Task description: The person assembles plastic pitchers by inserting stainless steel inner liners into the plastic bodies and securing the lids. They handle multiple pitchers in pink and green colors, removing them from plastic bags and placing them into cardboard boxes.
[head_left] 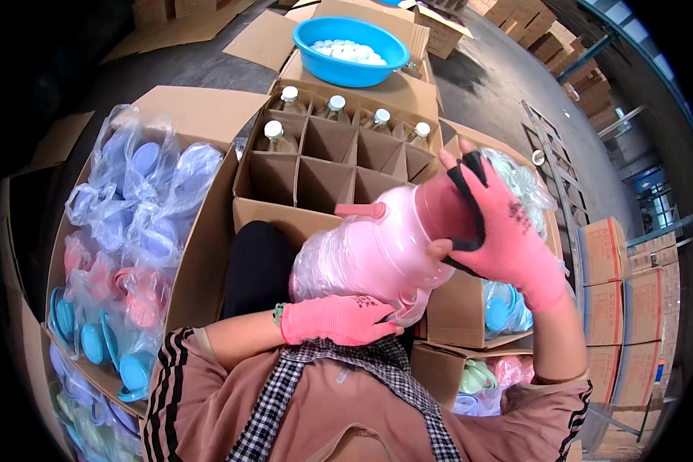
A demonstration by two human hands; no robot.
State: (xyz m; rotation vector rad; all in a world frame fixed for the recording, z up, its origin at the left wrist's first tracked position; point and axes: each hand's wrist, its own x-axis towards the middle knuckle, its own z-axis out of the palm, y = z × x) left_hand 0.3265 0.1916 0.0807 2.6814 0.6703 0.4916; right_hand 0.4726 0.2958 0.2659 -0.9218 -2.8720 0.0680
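Note:
A pale pink thermos jug (339,262) lies tilted across my lap, its top toward the right. Clear plastic film wraps its lower body, and a darker pink tab or strap (362,209) sticks out from its shoulder. My left hand (339,319), in a pink glove, is closed at the jug's near side, by its handle (412,302). Around the darker pink cup-like lid (443,208) at the jug's top, my right hand (504,231) is curled, in a pink glove with black fingers. Part of the lid is hidden behind that hand.
Ahead stands a divided carton (266,208) with several white-capped bottles (276,138). Behind it is a blue basin (346,73) of small white pieces. Boxes of bagged lilac, pink and blue plastic parts (131,208) stand left and right. Stacked cartons (604,292) rise at right.

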